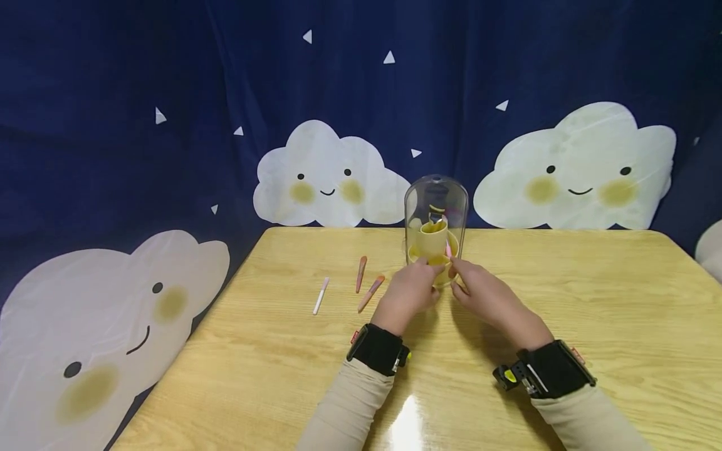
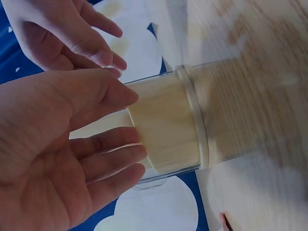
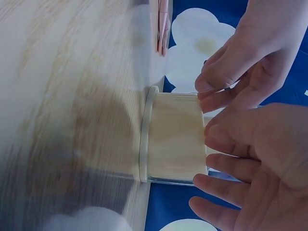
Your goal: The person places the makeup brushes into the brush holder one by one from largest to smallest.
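Note:
A clear domed case stands upright at the back of the table. Inside is a cream-yellow tiered holder with cups; a pink stick-like item stands at its right side, and small metallic things poke out of the upper cup. My left hand is at the holder's front, thumb and fingers apart with the tips at the rim of its front wall. Close on the right, my right hand has its fingers loosely spread, tips near the same wall. Nothing shows between either hand's fingers.
Left of the hands lie two makeup brushes with orange-brown heads, and a slim white stick. The wooden table ends at a dark blue curtain with cloud faces, right behind the case.

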A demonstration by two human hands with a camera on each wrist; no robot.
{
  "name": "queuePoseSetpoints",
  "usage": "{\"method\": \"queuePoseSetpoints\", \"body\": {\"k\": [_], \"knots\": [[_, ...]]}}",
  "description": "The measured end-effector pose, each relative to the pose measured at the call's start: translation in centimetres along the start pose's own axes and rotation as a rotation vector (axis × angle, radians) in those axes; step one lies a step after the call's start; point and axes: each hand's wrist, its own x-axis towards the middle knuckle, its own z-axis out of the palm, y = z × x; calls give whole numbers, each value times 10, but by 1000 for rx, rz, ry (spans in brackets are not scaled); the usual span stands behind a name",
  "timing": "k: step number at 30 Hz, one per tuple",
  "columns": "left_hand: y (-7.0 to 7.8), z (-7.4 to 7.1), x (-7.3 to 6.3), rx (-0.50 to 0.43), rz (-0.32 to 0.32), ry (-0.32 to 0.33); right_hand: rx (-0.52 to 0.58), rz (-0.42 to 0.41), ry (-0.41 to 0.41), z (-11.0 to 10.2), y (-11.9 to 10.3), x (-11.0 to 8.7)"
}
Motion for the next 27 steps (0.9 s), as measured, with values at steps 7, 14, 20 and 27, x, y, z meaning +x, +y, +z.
{"method": "queuePoseSetpoints", "body": {"k": [7,14,20,27], "knots": [[-11,-10,2,-93,17,-14,-22,33,7,-6,1,0],[-18,-14,-2,-95,-38,-15,-27,30,26,-5,2,-2],[-20,-10,-2,-111,-42,-35,-20,25,28,0,6,-2],[-15,-10,-2,-71,-55,-67,-29,27,25,4,6,-1]]}}
